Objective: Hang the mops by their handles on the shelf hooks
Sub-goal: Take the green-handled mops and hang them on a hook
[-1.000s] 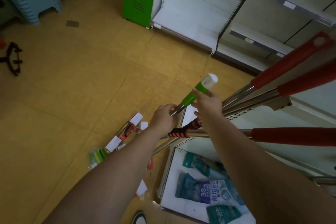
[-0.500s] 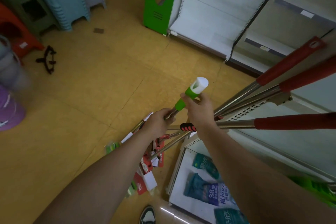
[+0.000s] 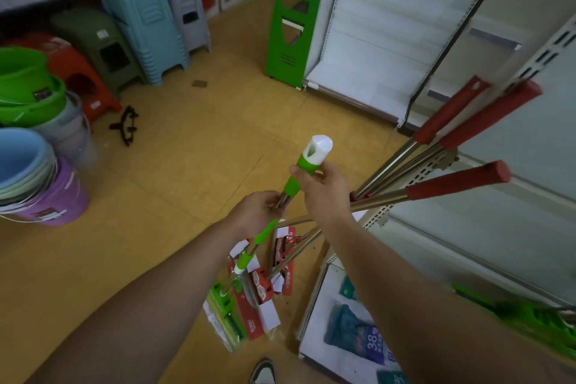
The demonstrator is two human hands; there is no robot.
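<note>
Green-gripped mop (image 3: pixel 307 162) stands tilted, white cap up, beside red-handled mops (image 3: pixel 453 185).

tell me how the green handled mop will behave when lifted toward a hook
The green handled mop probably stays stiff, since its shaft looks like metal. It may feel bottom-heavy: the packaged head hangs low. Both the left hand and the right hand hold it.

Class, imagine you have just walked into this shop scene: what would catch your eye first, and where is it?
First, the green mop handle with its white cap, at centre, gripped by the right hand near the top and the left hand lower on the steel shaft. Next, three red-gripped handles fanning out to the right against the shelving. At far left stand stacked buckets.
</note>
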